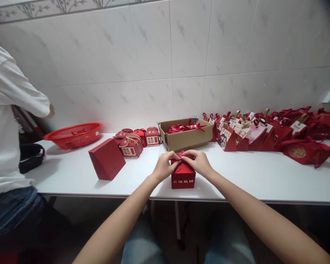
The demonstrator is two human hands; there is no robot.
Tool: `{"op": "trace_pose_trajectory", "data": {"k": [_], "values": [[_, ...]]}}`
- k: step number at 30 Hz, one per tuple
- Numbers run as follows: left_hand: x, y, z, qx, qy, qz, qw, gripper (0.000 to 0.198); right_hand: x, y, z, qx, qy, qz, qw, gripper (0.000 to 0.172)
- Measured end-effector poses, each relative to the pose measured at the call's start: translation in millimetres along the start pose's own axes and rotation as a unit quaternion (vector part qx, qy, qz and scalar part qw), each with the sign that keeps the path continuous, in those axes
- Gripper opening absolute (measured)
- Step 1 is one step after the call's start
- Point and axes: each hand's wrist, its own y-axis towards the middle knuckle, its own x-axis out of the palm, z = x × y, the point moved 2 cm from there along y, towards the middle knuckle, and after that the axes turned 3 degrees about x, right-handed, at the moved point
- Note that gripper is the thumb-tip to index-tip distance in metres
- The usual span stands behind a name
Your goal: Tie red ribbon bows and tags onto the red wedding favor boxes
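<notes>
A small red gift box with gold characters on its front stands near the front edge of the white table. A red ribbon lies across its top. My left hand pinches the ribbon at the box's left top. From the right, my right hand pinches the same ribbon. The fingertips of both hands meet over the lid.
A larger plain red box leans to the left. Behind it stand several small red boxes, a cardboard box of ribbons and a red basin. Many red gift bags crowd the right. A person in a white shirt stands at left.
</notes>
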Motion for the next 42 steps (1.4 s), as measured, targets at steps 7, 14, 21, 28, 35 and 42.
{"op": "trace_pose_trajectory", "data": {"k": [7, 14, 21, 28, 35, 42], "values": [[-3.6, 0.8, 0.4, 0.021, 0.047, 0.051, 0.997, 0.007, -5.7, 2.2, -7.0, -0.076, -0.138, -0.08, 0.984, 0.014], [-0.2, 0.0, 5.1, 0.017, 0.117, 0.058, 0.991, 0.008, 0.3, 7.6, -9.3, 0.055, -0.126, -0.059, 0.989, 0.019], [6.1, 0.6, 0.1, 0.027, 0.115, 0.072, 0.99, 0.005, 5.8, 7.4, -4.4, 0.171, 0.108, -0.16, 0.966, 0.023], [-5.5, -1.8, 12.3, 0.04, 0.115, 0.107, 0.987, 0.005, 5.4, 0.1, -2.3, 0.195, 0.26, -0.14, 0.935, 0.028], [-0.7, 0.1, 11.6, -0.049, 0.044, 0.004, 0.998, 0.008, 1.1, -2.4, -5.2, 0.218, 0.241, -0.145, 0.935, 0.026], [-5.8, 2.2, 9.7, -0.051, 0.03, -0.028, 0.998, 0.007, -13.5, -3.9, -0.3, 0.175, 0.094, -0.11, 0.974, 0.02]]}}
